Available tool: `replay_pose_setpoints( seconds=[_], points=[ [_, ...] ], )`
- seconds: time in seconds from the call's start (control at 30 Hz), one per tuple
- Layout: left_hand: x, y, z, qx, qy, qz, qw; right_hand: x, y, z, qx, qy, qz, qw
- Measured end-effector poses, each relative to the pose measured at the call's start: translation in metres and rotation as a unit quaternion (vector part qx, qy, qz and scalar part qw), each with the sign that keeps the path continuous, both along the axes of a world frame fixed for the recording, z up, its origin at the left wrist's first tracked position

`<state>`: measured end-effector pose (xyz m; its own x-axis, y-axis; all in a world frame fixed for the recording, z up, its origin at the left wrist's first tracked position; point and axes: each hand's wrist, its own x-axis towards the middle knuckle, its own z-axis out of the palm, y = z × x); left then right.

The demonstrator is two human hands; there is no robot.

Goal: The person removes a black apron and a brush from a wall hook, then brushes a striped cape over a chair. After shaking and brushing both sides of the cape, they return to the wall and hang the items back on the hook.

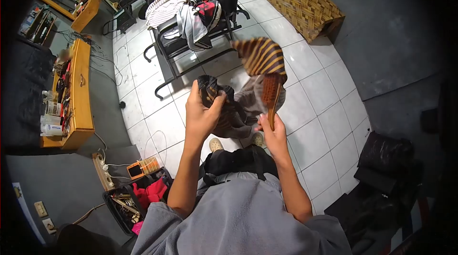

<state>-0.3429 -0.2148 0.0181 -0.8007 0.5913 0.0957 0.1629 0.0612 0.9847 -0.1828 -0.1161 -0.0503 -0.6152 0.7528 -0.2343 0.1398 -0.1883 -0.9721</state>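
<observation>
My left hand (200, 114) is closed around a bunched end of a dark striped cloth (262, 57). The cloth hangs in folds between my hands, and its yellow-striped part stands up at the right, slightly blurred. In my right hand (274, 136) is the handle of a wooden brush (270, 90). Its reddish-brown bristle head points upward and overlaps the cloth in this view. Both hands are in front of my body, above the tiled floor (312, 90).
Ahead is a black chair (167, 66) with striped and grey clothes (191, 14) piled on it. A woven bench (296, 4) lines the far right wall. At left hangs a wooden shelf (82, 92) with bottles, above an open case (126, 207). Black bags (384, 159) lie at right.
</observation>
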Motion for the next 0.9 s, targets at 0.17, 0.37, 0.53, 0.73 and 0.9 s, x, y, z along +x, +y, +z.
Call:
replay_pose_setpoints(
  seconds=[0.17,0.37,0.53,0.73,0.9],
  points=[
    [0.008,-0.008,0.002,0.046,-0.045,0.003,0.998,-0.015,-0.015,0.014,-0.064,0.101,0.014,0.993],
    [0.012,-0.019,0.004,0.077,-0.134,-0.05,0.987,0.013,0.013,-0.044,-0.538,0.168,0.0,0.826],
    [0.009,-0.019,-0.006,0.09,-0.173,-0.043,0.98,0.027,-0.01,-0.058,-0.674,0.195,-0.074,0.709],
    [0.011,-0.023,-0.002,0.107,-0.195,-0.139,0.965,0.017,-0.056,-0.038,-0.298,0.058,-0.011,0.953],
    [0.023,-0.04,-0.007,-0.058,0.018,-0.373,0.926,0.003,-0.048,-0.038,0.069,0.056,0.04,0.995]
  ],
)
